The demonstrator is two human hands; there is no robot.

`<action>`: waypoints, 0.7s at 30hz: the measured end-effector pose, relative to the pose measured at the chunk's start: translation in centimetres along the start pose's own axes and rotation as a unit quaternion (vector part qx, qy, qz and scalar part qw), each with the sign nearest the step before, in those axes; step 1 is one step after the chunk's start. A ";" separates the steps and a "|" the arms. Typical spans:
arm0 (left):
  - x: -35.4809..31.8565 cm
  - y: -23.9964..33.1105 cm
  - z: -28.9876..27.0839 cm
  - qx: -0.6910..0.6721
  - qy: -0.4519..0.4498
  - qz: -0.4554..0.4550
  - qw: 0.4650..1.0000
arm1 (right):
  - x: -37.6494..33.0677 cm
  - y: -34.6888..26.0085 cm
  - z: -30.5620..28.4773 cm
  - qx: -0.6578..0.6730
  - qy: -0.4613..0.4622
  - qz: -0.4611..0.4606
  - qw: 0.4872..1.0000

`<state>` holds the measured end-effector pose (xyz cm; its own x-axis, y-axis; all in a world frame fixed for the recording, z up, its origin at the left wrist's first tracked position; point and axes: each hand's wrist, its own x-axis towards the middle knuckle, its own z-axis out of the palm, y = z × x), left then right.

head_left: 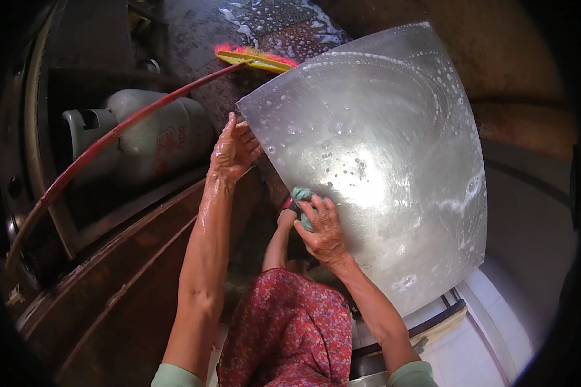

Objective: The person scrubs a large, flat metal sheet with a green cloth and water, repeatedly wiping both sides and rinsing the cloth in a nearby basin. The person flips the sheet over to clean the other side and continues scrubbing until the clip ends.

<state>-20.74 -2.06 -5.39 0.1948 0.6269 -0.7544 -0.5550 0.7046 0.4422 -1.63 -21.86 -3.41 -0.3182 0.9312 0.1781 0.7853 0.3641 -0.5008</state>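
a crumpled, pale green cloth (301, 194) is clamped by the bent fingers of the right hand (324, 233) at the left edge of a large, silvery metal sheet (394, 148), spread ahead and right of them. the left hand's (234, 148) fingers are curled beside this edge; whether it is gripped cannot be told. the work is judged partly done: the middle is mostly without foam, but dark specks (346, 168) beyond the right fingers and white suds (474, 187) farther right are left. red writing (168, 142) on a grey, rounded gas cylinder (135, 109), left of the left fingers, cannot be read surely.
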 end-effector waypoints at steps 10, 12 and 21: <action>1.6 0.6 -6.4 -0.080 0.028 0.032 0.996 | 22.0 0.6 5.4 -0.038 0.082 -0.061 0.994; 1.2 0.2 -3.4 -0.087 0.008 0.043 0.995 | 23.6 1.5 6.4 -0.047 0.100 -0.049 0.993; 2.4 -0.8 2.4 0.075 0.044 -0.008 0.996 | 11.1 0.7 4.7 -0.037 0.151 0.047 0.987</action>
<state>-17.87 -0.31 -6.41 0.1272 0.5875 -0.7992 -0.4247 0.7604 0.4913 -7.07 -11.31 -5.74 -0.0789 0.9200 0.3840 0.8435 0.2669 -0.4662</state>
